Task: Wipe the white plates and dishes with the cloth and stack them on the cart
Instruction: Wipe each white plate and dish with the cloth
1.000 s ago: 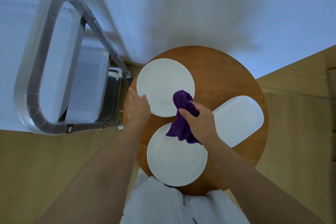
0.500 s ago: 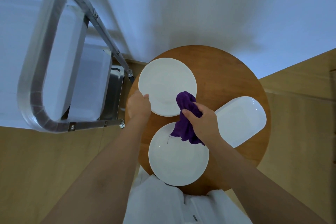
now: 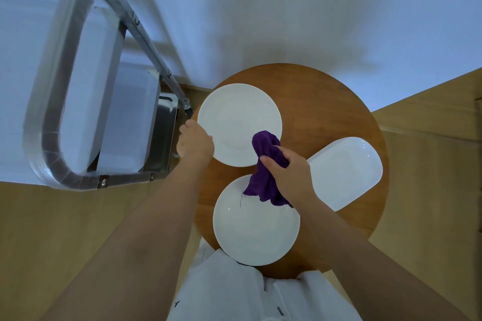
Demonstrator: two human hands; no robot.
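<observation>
On a round wooden table (image 3: 326,101) lie a far round white plate (image 3: 237,117), a near round white plate (image 3: 255,232) and an oblong white dish (image 3: 344,172) at the right. My left hand (image 3: 194,144) grips the left rim of the far plate. My right hand (image 3: 289,177) holds a bunched purple cloth (image 3: 266,161), whose top end lies on the far plate's near right edge while its tail hangs over the near plate.
A metal cart (image 3: 78,101) with a curved tubular handle and a steel tray (image 3: 163,133) stands just left of the table. Pale wall behind, wooden floor around. My white clothing shows at the bottom.
My left hand has closed its grip on the far plate's left rim. My right hand with the cloth has stayed at the plate's near right edge.
</observation>
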